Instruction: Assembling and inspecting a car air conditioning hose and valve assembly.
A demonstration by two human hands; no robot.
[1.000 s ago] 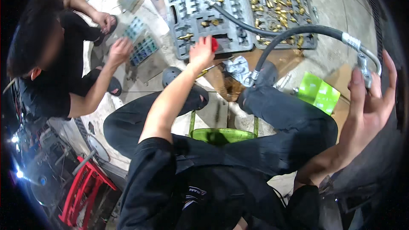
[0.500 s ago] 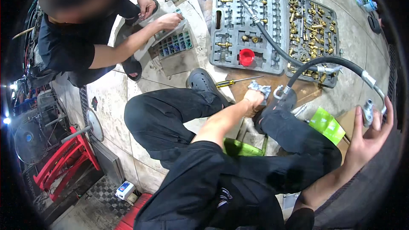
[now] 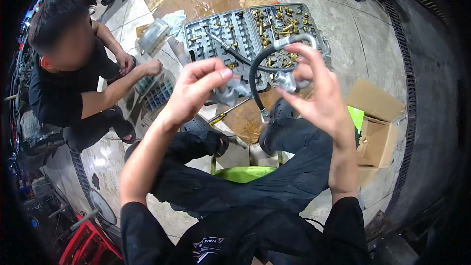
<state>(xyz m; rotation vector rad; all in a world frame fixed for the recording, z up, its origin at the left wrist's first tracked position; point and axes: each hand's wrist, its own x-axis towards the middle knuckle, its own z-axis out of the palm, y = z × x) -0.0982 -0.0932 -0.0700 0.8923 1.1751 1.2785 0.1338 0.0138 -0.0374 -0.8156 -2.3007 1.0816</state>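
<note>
My right hand is raised, with thumb and fingers closed around a silver metal fitting. Beside it a black rubber hose arches up, a bent metal tube at its upper end and a metal end hanging lower down. My left hand pinches a crumpled pale grey-white rag, blurred by motion, a short way left of the hose. Behind both hands lies an open grey case of brass fittings, partly hidden by them. A yellow-handled screwdriver rests on the floor below the rag.
An open cardboard box with a green sheet stands at the right. Another person crouches at the left by a compartment box. A green stool shows between my legs. Red metal stand lower left.
My left hand has risen from near the floor with the rag, toward the hose. My right hand has come inward from the far right with the fitting and hose. The view has shifted.
</note>
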